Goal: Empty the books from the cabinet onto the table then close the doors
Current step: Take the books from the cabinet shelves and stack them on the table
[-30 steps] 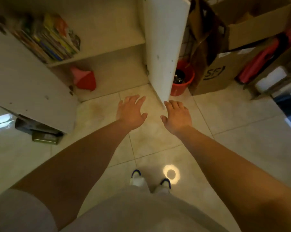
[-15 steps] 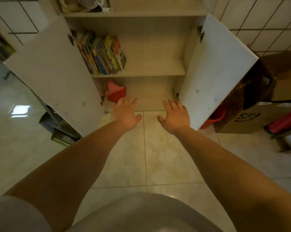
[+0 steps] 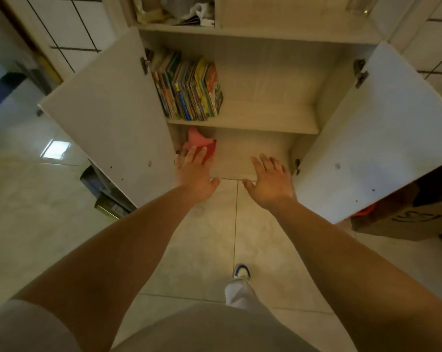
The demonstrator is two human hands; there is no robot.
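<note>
A row of colourful books (image 3: 189, 88) stands upright at the left end of the cabinet's middle shelf (image 3: 265, 123). Both cabinet doors hang wide open, the left door (image 3: 108, 118) and the right door (image 3: 377, 138). My left hand (image 3: 195, 176) and my right hand (image 3: 272, 182) reach forward with fingers spread, holding nothing, in front of the bottom compartment and well below the books.
A red and pink object (image 3: 202, 146) lies in the bottom compartment behind my left hand. A cardboard box (image 3: 405, 219) sits on the floor at the right, partly behind the right door. Dark items (image 3: 108, 196) lie on the floor under the left door. Clutter fills the top shelf (image 3: 179, 11).
The view has swung up and closer to the cabinet, which now fills the frame. Both hands have moved forward toward the bottom compartment, still empty.
</note>
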